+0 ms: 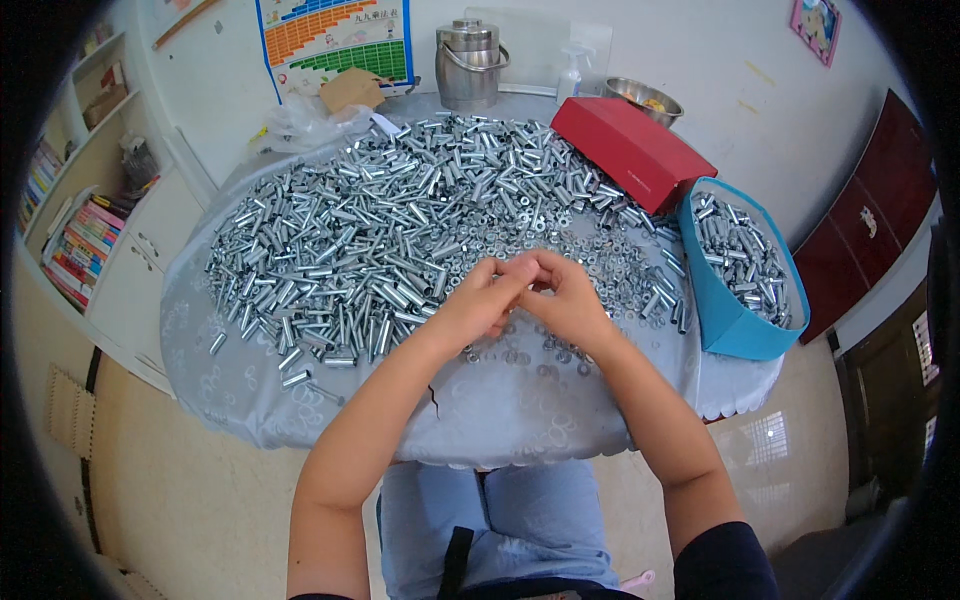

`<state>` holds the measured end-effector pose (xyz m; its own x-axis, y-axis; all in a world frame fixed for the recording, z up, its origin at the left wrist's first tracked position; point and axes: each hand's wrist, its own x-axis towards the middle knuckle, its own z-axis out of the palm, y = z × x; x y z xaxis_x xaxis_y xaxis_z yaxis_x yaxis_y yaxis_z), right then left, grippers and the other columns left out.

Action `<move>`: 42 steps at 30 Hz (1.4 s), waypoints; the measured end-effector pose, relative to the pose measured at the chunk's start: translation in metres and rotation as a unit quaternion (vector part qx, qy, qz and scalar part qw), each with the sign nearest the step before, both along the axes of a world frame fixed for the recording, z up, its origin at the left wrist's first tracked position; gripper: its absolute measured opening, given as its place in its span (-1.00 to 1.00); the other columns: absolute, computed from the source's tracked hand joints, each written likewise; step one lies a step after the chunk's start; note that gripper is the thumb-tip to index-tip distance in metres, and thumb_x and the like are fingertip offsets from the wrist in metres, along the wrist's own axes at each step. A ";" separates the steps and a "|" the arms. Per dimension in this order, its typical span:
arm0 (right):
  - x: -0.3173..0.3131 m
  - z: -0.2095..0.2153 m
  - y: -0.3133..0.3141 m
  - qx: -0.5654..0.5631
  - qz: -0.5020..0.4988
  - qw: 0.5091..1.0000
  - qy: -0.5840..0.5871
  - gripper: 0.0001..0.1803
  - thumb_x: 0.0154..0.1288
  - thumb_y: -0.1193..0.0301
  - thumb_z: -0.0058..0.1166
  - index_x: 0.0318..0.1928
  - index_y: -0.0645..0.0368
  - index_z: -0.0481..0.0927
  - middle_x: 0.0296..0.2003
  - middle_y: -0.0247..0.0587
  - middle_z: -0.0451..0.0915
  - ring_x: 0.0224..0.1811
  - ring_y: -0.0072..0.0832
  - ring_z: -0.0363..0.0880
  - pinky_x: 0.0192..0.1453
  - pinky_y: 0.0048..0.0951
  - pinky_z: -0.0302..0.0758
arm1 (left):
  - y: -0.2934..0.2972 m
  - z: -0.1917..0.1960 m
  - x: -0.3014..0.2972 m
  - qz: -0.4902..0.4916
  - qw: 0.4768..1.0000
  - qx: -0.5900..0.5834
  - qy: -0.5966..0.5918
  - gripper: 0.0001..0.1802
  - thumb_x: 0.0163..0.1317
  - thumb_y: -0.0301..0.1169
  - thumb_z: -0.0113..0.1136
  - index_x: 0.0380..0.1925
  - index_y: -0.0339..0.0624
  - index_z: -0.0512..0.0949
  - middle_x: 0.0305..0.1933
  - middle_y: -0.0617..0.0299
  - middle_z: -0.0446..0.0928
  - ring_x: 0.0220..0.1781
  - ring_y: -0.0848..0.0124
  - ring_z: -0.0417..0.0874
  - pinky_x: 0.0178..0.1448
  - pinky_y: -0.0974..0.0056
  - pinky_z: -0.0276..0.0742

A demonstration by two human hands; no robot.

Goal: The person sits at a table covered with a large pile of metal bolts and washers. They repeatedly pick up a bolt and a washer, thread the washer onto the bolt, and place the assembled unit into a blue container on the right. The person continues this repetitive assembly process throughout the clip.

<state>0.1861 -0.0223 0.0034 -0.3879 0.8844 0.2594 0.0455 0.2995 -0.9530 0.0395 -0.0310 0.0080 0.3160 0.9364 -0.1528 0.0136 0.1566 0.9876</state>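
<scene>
The person's bare left hand (478,303) and bare right hand (572,303) meet over the near part of a table covered with a shiny grey patterned tablecloth (480,415), their fingers curled and their fingertips brought together; whether they pinch a small part between them I cannot tell, since the fingers hide that spot. Just beyond and around the hands lies a loose scatter of flat, silvery, ring-shaped metal washers (600,262), with a few more strewn on the cloth below the hands, nearer the table's front edge. To the left and at the back spreads a broad heap of silvery cylindrical metal sleeves and bolts (340,235), some lying apart at its near edge. At the right of the table, a turquoise open-topped bin (750,338) holds many silvery elongated metal pieces (742,262). Behind it, a red rectangular box (635,148) lies at a slant beside the heap, near a round stainless-steel bowl (668,112). At the back stand a lidded steel canister with a handle (467,75) and a clear spray bottle (570,80), with a crumpled translucent plastic bag (300,128) farther left.
</scene>
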 end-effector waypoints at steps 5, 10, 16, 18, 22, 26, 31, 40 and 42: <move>0.005 0.002 -0.002 0.110 -0.040 0.989 -0.089 -0.70 -0.02 0.57 0.06 -0.18 0.25 0.48 -0.27 -0.21 0.57 -0.17 -0.45 0.51 -0.09 -0.43 0.39 | 0.005 -0.013 0.005 -0.001 0.999 0.051 0.006 -0.57 0.21 -0.06 0.03 -0.18 -0.20 0.33 -0.63 0.45 0.25 -0.69 0.67 0.17 -0.66 0.50 0.05; 0.002 0.015 -0.010 0.196 -0.128 0.964 -0.128 -0.59 -0.07 0.45 0.21 -0.14 0.21 0.45 -0.19 -0.14 0.47 -0.06 -0.31 0.40 0.03 -0.38 0.33 | 0.005 -0.014 0.008 0.128 0.982 0.136 -0.033 -0.62 0.22 -0.09 0.03 -0.21 -0.19 0.35 -0.70 0.44 0.27 -0.76 0.67 0.16 -0.71 0.49 0.01; 0.048 0.029 -0.009 0.194 0.054 0.891 -0.407 -0.68 -0.14 0.32 0.31 -0.30 0.05 0.54 -0.19 -0.26 0.46 0.06 -0.33 0.28 0.19 -0.30 0.10 | 0.010 0.001 -0.012 0.183 0.973 0.113 -0.087 -0.70 0.22 -0.25 0.04 -0.41 -0.29 0.55 -0.74 0.47 0.27 -0.73 0.72 0.15 -0.65 0.51 0.02; 0.047 0.028 -0.012 0.157 0.105 0.880 -0.436 -0.70 -0.19 0.25 0.33 -0.35 -0.08 0.57 -0.06 -0.23 0.39 0.17 -0.22 0.14 0.26 -0.19 -0.01 | 0.009 0.006 -0.011 0.190 0.972 0.098 -0.096 -0.72 0.22 -0.26 0.02 -0.40 -0.28 0.55 -0.78 0.50 0.22 -0.77 0.73 0.11 -0.67 0.51 -0.02; 0.043 0.027 -0.021 0.148 0.138 0.856 -0.476 -0.66 -0.23 0.21 0.35 -0.33 -0.17 0.57 0.10 -0.17 0.24 0.30 -0.05 -0.10 0.32 -0.11 -0.10 | 0.008 0.005 -0.010 0.185 0.971 0.109 -0.106 -0.73 0.23 -0.27 0.00 -0.40 -0.27 0.53 -0.77 0.48 0.22 -0.77 0.71 0.13 -0.70 0.50 -0.02; 0.042 0.023 -0.019 0.162 0.161 0.857 -0.463 -0.68 -0.23 0.21 0.34 -0.35 -0.17 0.58 0.16 -0.14 0.19 0.36 0.02 -0.24 0.35 -0.08 -0.17 | 0.007 0.003 -0.010 0.168 0.973 0.101 -0.121 -0.76 0.22 -0.29 0.00 -0.38 -0.27 0.49 -0.74 0.46 0.25 -0.76 0.70 0.15 -0.71 0.50 0.00; 0.041 0.023 -0.015 0.143 0.127 0.865 -0.464 -0.78 -0.20 0.23 0.33 -0.45 -0.12 0.61 0.18 -0.13 0.18 0.35 -0.01 -0.19 0.35 -0.09 -0.15 | 0.005 0.007 -0.008 0.182 0.968 0.106 -0.135 -0.81 0.22 -0.31 0.00 -0.37 -0.22 0.42 -0.73 0.47 0.17 -0.76 0.70 0.08 -0.69 0.50 -0.02; 0.041 0.018 -0.015 0.162 0.122 0.868 -0.453 -0.81 -0.15 0.27 0.30 -0.45 -0.03 0.62 0.15 -0.09 0.24 0.33 -0.04 -0.12 0.35 -0.15 -0.11 | 0.007 0.004 -0.007 0.183 0.967 0.117 -0.131 -0.85 0.23 -0.33 0.00 -0.38 -0.17 0.39 -0.74 0.47 0.13 -0.76 0.69 0.05 -0.69 0.49 -0.04; 0.041 0.017 -0.015 0.168 0.126 0.868 -0.449 -0.82 -0.14 0.29 0.29 -0.45 -0.01 0.62 0.15 -0.08 0.24 0.33 -0.05 -0.11 0.35 -0.16 -0.09 | 0.008 0.004 -0.007 0.186 0.967 0.117 -0.127 -0.86 0.23 -0.33 0.00 -0.38 -0.16 0.39 -0.74 0.48 0.13 -0.76 0.69 0.05 -0.69 0.49 -0.04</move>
